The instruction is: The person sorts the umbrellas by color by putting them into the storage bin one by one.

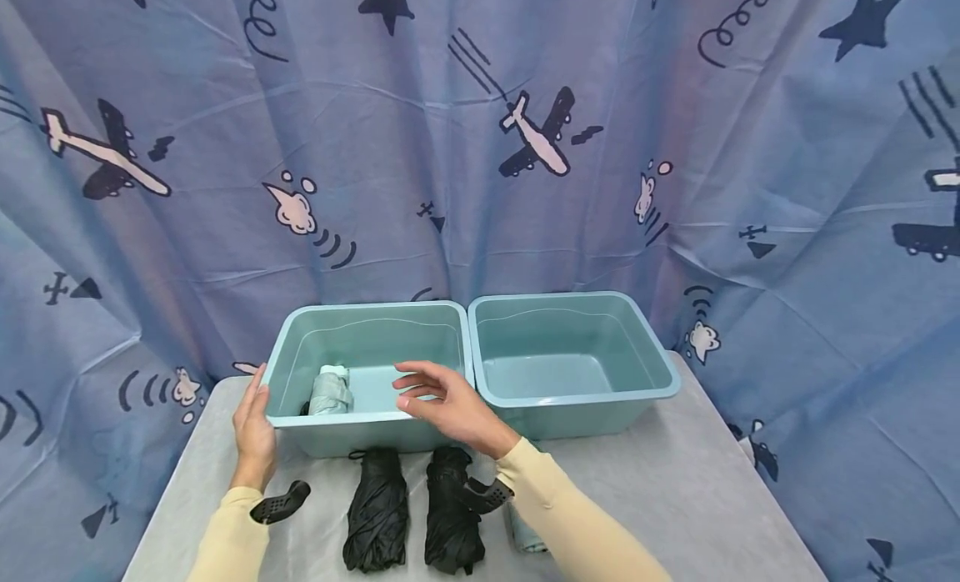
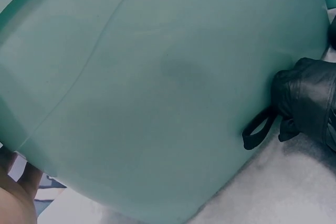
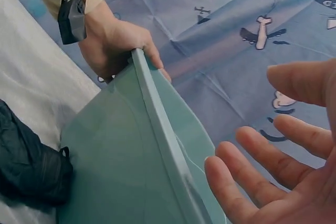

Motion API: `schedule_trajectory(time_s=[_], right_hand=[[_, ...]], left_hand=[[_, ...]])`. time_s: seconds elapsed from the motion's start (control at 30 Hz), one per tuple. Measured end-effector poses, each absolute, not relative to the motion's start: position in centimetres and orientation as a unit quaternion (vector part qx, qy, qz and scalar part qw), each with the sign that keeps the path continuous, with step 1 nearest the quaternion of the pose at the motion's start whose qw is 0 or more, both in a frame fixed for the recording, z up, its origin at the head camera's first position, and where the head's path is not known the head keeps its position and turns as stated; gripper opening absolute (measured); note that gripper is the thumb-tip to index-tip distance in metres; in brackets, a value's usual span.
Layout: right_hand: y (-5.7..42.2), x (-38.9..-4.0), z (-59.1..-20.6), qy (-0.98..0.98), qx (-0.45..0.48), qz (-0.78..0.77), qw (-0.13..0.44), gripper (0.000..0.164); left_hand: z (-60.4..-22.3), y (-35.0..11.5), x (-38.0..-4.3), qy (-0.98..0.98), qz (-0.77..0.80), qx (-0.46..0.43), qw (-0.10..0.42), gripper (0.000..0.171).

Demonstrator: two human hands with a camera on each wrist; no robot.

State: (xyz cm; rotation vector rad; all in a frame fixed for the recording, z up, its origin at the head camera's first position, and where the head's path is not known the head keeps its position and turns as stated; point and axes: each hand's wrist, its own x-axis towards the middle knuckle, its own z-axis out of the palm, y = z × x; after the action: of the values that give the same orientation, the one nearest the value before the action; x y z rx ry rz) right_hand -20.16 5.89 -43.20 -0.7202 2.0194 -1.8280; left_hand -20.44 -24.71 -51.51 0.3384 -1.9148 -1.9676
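Left hand (image 1: pixel 255 432): fingers fairly straight, against the outer wall of left bin (image 1: pixel 337 439). Pale-green umbrella (image 1: pixel 331 391) lies inside it. First black umbrella (image 1: pixel 377 515) and second black umbrella (image 1: pixel 450 536) on surface (image 1: pixel 675 499) in front. Right hand (image 1: pixel 442 403): spread, holding nothing, by front rim. Another green umbrella (image 1: pixel 525 532) half hidden under right sleeve (image 1: pixel 577 515). Step reads as umbrella loading; next probably calls for grasping another one.

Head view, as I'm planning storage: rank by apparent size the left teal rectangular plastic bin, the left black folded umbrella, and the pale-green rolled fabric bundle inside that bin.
1. Left teal bin
2. Left black folded umbrella
3. Pale-green rolled fabric bundle; the umbrella's nearness may widen the gap.
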Motion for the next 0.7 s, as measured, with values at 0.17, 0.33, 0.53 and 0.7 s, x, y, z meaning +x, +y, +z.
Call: schedule_trajectory(time_s=[0.17,0.33,0.53,0.7], right_hand=[[8.8,-18.4,-43.4,0.700,-0.258,-0.652,0.137,0.049],[11.4,-17.0,-43.9,0.702,-0.254,-0.655,0.115,0.049],[14.8,-15.8,-45.0,0.725,-0.233,-0.642,0.091,0.049],[17.7,-14.8,-46.2,0.748,-0.210,-0.624,0.088,0.049]], left_hand=[[-51.5,-24.7,-20.2,-0.686,-0.692,0.123,0.189,0.050],[-51.5,-24.8,-20.2,-0.678,-0.699,0.127,0.190,0.049],[-51.6,-24.8,-20.4,-0.675,-0.702,0.127,0.188,0.049],[-51.5,-24.7,-20.4,-0.676,-0.702,0.126,0.188,0.049]])
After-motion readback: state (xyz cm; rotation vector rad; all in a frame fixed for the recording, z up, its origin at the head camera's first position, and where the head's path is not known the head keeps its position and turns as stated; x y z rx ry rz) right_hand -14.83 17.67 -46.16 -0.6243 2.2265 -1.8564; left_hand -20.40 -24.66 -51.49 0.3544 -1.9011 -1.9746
